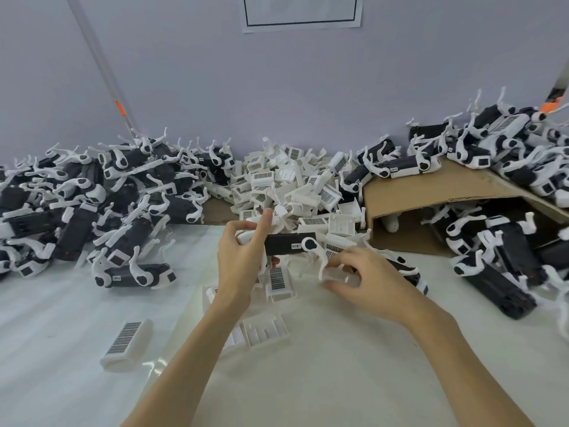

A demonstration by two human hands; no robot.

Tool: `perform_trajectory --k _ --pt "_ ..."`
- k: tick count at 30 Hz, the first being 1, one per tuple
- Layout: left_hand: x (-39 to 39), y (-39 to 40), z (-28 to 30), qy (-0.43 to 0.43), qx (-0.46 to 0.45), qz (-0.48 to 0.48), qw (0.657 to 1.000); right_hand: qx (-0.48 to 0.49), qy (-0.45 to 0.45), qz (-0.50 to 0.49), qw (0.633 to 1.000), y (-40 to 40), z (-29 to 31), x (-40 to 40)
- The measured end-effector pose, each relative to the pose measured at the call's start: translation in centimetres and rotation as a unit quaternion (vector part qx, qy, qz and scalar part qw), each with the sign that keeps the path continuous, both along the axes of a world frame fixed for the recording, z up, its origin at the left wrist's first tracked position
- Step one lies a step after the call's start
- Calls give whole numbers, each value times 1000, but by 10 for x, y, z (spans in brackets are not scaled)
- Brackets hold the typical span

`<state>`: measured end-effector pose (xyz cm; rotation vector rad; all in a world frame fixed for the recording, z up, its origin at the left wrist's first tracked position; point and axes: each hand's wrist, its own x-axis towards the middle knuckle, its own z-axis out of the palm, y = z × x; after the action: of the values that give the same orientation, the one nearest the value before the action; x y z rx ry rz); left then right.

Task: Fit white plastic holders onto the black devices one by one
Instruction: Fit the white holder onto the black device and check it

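At the far left of the frame a heap of black devices point(77, 204) with white arms spreads along the wall; one device point(135, 277) lies apart at its near edge. Lower left, a lone white holder point(126, 342) rests grille-up on the white table point(323, 365).

Left of centre, your left hand point(238, 260) grips one end of a black device point(291, 243), fingers curled round it and the forefinger raised straight above its top. The device lies level, just above the table, with a round white arm joint at its right end. Below your left wrist two more holders point(266, 329) lie open side up, and a grilled one point(278, 280) sits between your hands.

Behind the device, centre frame, a pile of holders point(295, 186) is banked against the wall; above it a printed sheet point(301, 10) is stuck at the top edge.

Right of centre, your right hand point(366, 280) pinches a white holder point(335, 274) between thumb and fingertips, just below and to the right of the held device, not touching it. You can't tell from here which way that holder faces.

Further right a cardboard sheet point(431, 192) bridges a gap; more devices point(498, 263) lie under it, on it and beyond it to the right edge.
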<state>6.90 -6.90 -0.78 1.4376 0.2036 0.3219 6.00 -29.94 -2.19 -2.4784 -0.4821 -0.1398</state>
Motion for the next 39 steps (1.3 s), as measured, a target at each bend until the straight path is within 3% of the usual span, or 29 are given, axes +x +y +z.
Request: perform_trajectory --k 5,9,13,22,25,27,30,32,36,39 --pt "0 1 -1 -8 26 6 1000 152 -92 -72 981 0 1 3" --pt "-3 2 0 -89 91 -21 992 342 -1 -72 937 -1 9 2" --pt "-13 -7 2 -161 155 -79 971 453 69 -64 886 3 13 -1" --pt "-14 -16 -8 -141 214 -104 961 663 205 47 719 6 19 0" --pt "-14 -18 -9 -142 224 -94 960 685 232 50 688 10 20 0" --pt "-14 -19 -9 -144 226 -89 959 666 228 55 708 15 18 -1" --pt "-13 -18 -9 -139 241 -85 957 521 157 40 838 21 11 -5" --pt "-13 -18 -10 -132 254 -86 954 423 108 21 899 22 8 -5" --pt "-10 -16 -11 -120 259 -77 955 299 40 -15 953 24 4 -5" --pt "-9 -15 -12 -114 258 -83 956 252 30 -39 967 24 0 -4"
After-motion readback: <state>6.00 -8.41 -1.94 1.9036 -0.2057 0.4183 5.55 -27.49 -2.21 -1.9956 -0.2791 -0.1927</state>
